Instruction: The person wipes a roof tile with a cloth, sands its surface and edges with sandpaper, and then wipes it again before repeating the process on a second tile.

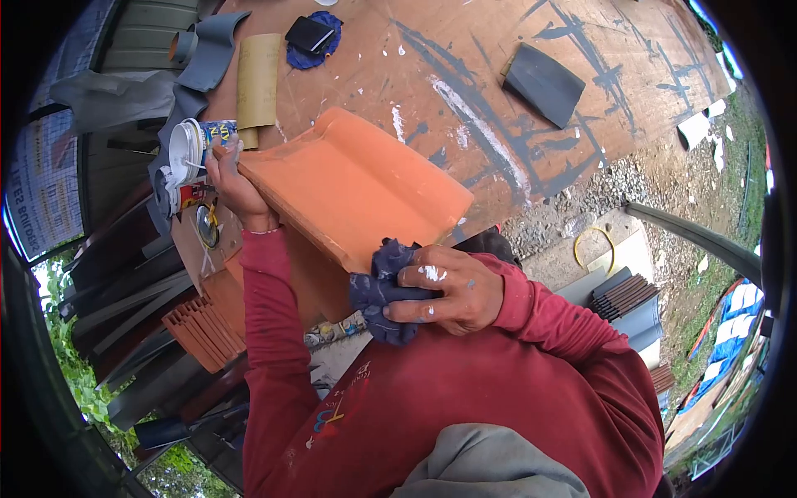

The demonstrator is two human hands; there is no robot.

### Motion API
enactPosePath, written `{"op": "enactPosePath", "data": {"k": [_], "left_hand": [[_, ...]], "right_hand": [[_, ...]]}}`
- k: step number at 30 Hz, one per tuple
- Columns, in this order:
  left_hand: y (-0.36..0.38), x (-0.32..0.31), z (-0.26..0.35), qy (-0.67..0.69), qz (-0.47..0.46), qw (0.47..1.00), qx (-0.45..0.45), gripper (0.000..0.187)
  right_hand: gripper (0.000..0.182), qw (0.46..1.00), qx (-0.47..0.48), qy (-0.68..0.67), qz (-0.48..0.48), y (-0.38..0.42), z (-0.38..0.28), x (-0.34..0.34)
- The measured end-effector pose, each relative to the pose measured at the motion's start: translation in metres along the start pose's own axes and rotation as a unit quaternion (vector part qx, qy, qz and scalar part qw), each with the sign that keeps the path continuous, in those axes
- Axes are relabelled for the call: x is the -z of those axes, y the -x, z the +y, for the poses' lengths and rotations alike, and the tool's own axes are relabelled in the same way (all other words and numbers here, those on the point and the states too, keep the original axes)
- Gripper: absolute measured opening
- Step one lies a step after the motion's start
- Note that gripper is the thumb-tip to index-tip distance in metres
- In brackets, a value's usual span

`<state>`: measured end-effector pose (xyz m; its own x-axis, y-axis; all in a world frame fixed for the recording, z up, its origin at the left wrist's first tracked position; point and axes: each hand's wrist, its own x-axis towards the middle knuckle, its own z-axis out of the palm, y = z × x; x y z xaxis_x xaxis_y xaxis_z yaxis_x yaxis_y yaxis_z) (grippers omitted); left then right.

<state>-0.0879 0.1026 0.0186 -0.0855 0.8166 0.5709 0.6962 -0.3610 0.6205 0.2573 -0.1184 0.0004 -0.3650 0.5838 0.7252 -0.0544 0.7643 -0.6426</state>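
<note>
An orange roof tile is tilted over the near edge of the wooden table, its curved ridge toward the far right side. My left hand grips the tile's left end, thumb near its upper corner. In my right hand is a bunched dark blue cloth, touching the tile's near edge. White paint marks show on the right-hand fingers. Just beyond my left hand stands a white paint bucket, with white paint down its side.
Sandpaper, a dark phone-like object on a blue cloth, and a grey sheet piece lie on the paint-streaked table. Stacked orange tiles stand at lower left. Gravel and a dark pole are at right.
</note>
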Motion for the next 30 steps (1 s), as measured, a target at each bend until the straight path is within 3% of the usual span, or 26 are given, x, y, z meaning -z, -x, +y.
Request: {"op": "enactPosePath", "data": {"k": [2,3,4,6,7,8,10,11,12,14,16,18,19,20,22,26,28,29,30], "left_hand": [[0.003,0.001,0.003,-0.076,0.003,0.997,-0.013,0.023],[0.002,0.0,0.003,0.017,0.021,0.999,0.037,0.023],[0.005,-0.001,0.002,0.108,0.032,0.99,0.089,0.023],[0.003,0.0,0.0,0.136,0.028,0.983,0.119,0.022],[0.0,-0.001,-0.001,0.163,0.027,0.976,0.144,0.021],[0.0,-0.003,-0.002,0.167,0.025,0.974,0.148,0.021],[-0.002,0.001,-0.002,0.084,-0.008,0.993,0.086,0.029],[-0.002,-0.004,0.028,0.246,0.026,0.952,0.181,0.041],[-0.004,-0.004,0.031,0.246,0.027,0.952,0.182,0.041],[0.003,-0.001,0.032,0.281,0.036,0.938,0.201,0.049],[0.01,0.001,0.043,0.231,0.025,0.947,0.221,0.048],[0.01,0.002,0.047,0.251,0.023,0.943,0.219,0.05],[0.008,0.001,0.048,0.246,0.027,0.945,0.215,0.05],[0.009,0.001,0.047,0.25,0.032,0.944,0.213,0.051],[0.014,0.006,0.043,0.247,0.03,0.945,0.212,0.052],[0.017,0.006,0.046,0.278,0.044,0.929,0.239,0.053],[0.023,0.011,0.042,0.279,0.045,0.93,0.235,0.053],[0.023,0.012,0.042,0.278,0.043,0.93,0.238,0.053],[0.024,0.012,0.045,0.279,0.05,0.93,0.236,0.053]], "right_hand": [[0.038,0.984,-0.153,-0.089,0.016,0.017,-0.001,0.008],[0.032,0.941,-0.252,-0.211,0.076,0.018,-0.002,0.009],[0.032,0.941,-0.253,-0.211,0.072,0.017,0.001,0.007],[0.032,0.946,-0.253,-0.138,0.146,-0.016,0.002,0.002],[0.036,0.953,-0.227,-0.155,0.129,-0.027,0.002,-0.011],[0.035,0.96,-0.19,-0.19,0.079,-0.033,0.007,-0.023],[0.036,0.958,-0.205,-0.166,0.114,-0.002,0.031,-0.055],[0.037,0.975,-0.208,-0.039,0.067,0.02,0.046,-0.054],[0.038,0.974,-0.207,0.087,0.017,0.045,0.06,-0.039],[0.042,0.967,-0.116,0.222,-0.049,0.084,0.072,-0.002],[0.036,0.909,-0.265,0.319,0.041,0.092,0.08,0.009],[0.03,0.848,-0.465,0.127,0.222,0.091,0.094,0.01],[0.027,0.885,-0.395,0.139,0.203,0.09,0.097,0.01],[0.027,0.888,-0.39,0.133,0.202,0.069,0.092,0.011],[0.028,0.976,-0.189,0.1,-0.032,0.028,0.078,0.006],[0.027,0.98,-0.147,0.123,-0.058,0.019,0.114,-0.003],[0.024,0.935,-0.345,-0.029,0.083,0.022,0.134,-0.016],[0.022,0.903,-0.412,-0.033,0.116,0.008,0.144,-0.013],[0.022,0.906,-0.406,-0.032,0.111,-0.007,0.152,-0.018]]}}
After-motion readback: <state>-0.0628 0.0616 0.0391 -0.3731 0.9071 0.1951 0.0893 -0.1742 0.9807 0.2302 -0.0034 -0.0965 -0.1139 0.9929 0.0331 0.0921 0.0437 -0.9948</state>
